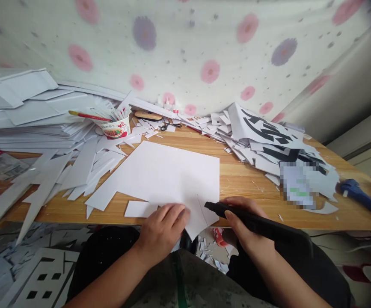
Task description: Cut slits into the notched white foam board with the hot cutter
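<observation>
Left hand (163, 226) lies flat, fingers spread, palm down on the white sheet (169, 175), pinning it at the desk's (236, 179) near edge; it grips nothing. Right hand (241, 224) is closed around a long black tool (256, 222), tip pointing left and touching the sheet's near-right corner, which overhangs the desk edge. A thin line runs on the sheet just beside the tip. Sheet sits mid-desk, near side. A small white offcut (138, 208) lies at the near edge, just left of the left hand. Left end of the desk: stack of white boards (21, 111) and loose pointed strips (76, 171). Toward the far edge: a paper cup (116, 127) holding sticks, with scissors (166, 126) to its right. Far-right area: pile of white cutouts with black print (268, 137). Right edge: a blue tool (360, 197). More scraps (214, 256) lie on the floor below the near edge.
</observation>
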A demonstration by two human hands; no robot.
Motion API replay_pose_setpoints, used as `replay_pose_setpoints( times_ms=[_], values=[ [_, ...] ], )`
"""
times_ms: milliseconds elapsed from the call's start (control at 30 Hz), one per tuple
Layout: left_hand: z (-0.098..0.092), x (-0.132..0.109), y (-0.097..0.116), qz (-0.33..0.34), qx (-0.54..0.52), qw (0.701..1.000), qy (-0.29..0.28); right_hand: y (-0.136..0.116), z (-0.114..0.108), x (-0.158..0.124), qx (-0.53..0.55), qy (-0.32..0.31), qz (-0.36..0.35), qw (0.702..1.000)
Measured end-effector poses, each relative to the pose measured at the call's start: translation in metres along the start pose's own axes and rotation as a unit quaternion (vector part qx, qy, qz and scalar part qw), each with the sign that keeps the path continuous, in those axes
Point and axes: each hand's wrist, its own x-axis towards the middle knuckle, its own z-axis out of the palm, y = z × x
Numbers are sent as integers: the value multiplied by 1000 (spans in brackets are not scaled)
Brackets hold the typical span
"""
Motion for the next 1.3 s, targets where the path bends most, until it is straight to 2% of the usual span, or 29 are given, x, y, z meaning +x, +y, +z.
replay_pose_setpoints(
  times_ms=[100,167,267,367,500,633,833,1200,1300],
  values=[
    [1,0,1,7,20,1000,-15,2,16,4,-4,22,-40,999],
    [3,-2,0,7,29,1000,-5,4,23,6,-8,22,-53,998],
    [5,-6,0,16,26,999,16,4,26,14,-2,-13,-70,997],
    [6,-9,-1,23,11,999,23,1,20,35,36,-123,-57,990],
    [7,-8,-3,35,4,999,39,1,15,77,74,-289,-21,954],
    [8,-7,-3,35,6,998,45,7,22,107,108,-375,3,921],
    [7,-8,-3,31,3,998,45,13,33,118,140,-435,10,889],
    [6,-7,-2,27,1,999,44,22,35,125,169,-492,23,854],
    [6,-7,-3,26,1,999,43,21,35,128,166,-513,5,842]
  ],
)
